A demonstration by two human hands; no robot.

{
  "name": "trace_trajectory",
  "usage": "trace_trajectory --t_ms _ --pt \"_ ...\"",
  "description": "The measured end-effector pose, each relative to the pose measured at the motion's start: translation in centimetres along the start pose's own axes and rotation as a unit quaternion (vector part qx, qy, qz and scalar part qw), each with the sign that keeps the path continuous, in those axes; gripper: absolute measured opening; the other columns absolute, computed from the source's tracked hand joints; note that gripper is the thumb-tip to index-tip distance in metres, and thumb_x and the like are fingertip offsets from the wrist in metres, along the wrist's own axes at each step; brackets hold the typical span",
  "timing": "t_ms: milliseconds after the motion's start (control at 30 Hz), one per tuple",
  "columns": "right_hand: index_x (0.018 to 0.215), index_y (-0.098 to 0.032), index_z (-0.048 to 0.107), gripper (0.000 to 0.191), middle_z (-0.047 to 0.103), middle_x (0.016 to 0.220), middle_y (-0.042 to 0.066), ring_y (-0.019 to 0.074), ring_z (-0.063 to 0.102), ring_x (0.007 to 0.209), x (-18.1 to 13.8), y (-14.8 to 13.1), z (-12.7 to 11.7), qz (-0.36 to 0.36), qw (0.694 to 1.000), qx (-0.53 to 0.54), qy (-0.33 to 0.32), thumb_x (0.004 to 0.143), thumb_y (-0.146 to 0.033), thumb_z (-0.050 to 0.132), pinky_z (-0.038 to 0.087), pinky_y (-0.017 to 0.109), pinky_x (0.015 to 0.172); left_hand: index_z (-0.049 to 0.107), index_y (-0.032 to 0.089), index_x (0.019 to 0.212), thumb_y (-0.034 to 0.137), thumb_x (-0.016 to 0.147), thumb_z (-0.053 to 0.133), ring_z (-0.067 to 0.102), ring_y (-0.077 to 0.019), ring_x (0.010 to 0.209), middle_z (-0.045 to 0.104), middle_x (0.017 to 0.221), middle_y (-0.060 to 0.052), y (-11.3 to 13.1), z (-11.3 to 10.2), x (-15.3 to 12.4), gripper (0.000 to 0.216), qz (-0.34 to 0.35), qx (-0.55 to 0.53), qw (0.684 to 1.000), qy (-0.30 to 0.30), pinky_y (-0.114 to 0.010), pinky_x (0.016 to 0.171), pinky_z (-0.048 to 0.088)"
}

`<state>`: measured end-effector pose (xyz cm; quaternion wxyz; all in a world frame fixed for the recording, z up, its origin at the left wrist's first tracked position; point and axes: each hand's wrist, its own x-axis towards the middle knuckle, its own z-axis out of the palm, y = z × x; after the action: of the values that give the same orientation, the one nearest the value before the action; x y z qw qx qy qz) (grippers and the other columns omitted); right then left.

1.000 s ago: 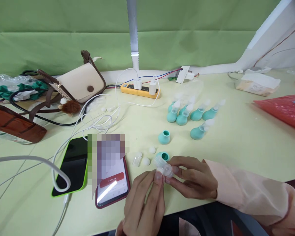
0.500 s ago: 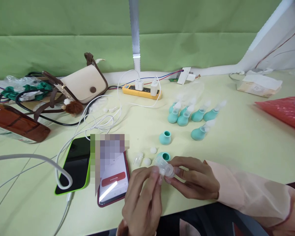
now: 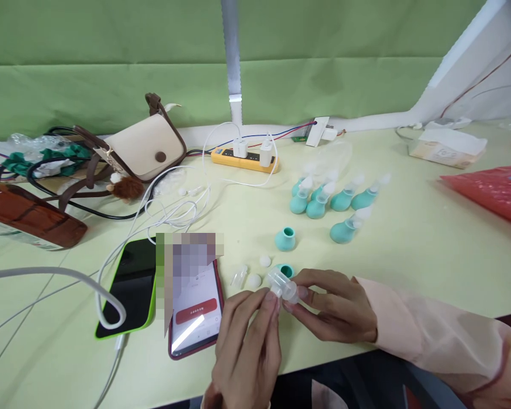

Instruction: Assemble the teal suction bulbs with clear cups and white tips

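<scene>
My right hand (image 3: 334,309) pinches a small clear plastic piece (image 3: 286,289) near the table's front edge. My left hand (image 3: 247,346) comes up from below, and its fingertips press a tiny white part against that same piece. Just behind the fingers lies a teal rubber bulb (image 3: 285,270), partly hidden. Another teal bulb (image 3: 285,239) stands alone further back. Two white round caps (image 3: 264,261) and a clear tube (image 3: 239,276) lie left of my hands. Several assembled teal bulbs with clear tips (image 3: 319,201) are grouped beyond.
Two phones (image 3: 193,309) lie at the left of my hands, with white cables (image 3: 111,301) looping over them. A cream handbag (image 3: 142,145), a yellow power strip (image 3: 244,159), a red bag (image 3: 489,190) and a cardboard box (image 3: 445,149) stand around the table.
My fingers shifted slightly on the clear piece, and my left hand sank a little. Everything else on the table stays put.
</scene>
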<state>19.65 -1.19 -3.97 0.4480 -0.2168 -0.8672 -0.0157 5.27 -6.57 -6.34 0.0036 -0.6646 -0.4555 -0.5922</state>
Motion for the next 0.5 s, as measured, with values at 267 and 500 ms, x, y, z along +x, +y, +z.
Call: trace_trajectory --t_ms 267,500 --pt "0.084 -0.017 0.046 0.019 0.059 0.070 0.004 0.0109 0.060 0.061 -0.09 0.26 0.07 -0.015 1.000 -0.006 0.001 0.072 -0.006 0.055 0.049 0.019 0.047 0.061 0.010 0.089 -0.012 0.065 0.058 0.055 -0.0191 0.074 0.060 0.080 -0.008 -0.23 0.27 0.20 0.032 -0.015 -0.023 1.000 0.012 -0.033 0.057 0.048" --pt "0.079 -0.016 0.046 0.019 0.056 0.066 0.004 0.0117 0.058 0.061 -0.21 0.25 0.33 -0.005 1.000 0.004 0.014 0.070 -0.004 0.057 0.047 0.020 0.045 0.061 0.007 0.088 -0.012 0.061 0.062 0.056 -0.0199 0.073 0.062 0.077 -0.010 -0.03 0.25 0.07 0.034 0.051 0.077 0.996 0.012 -0.032 0.056 0.048"
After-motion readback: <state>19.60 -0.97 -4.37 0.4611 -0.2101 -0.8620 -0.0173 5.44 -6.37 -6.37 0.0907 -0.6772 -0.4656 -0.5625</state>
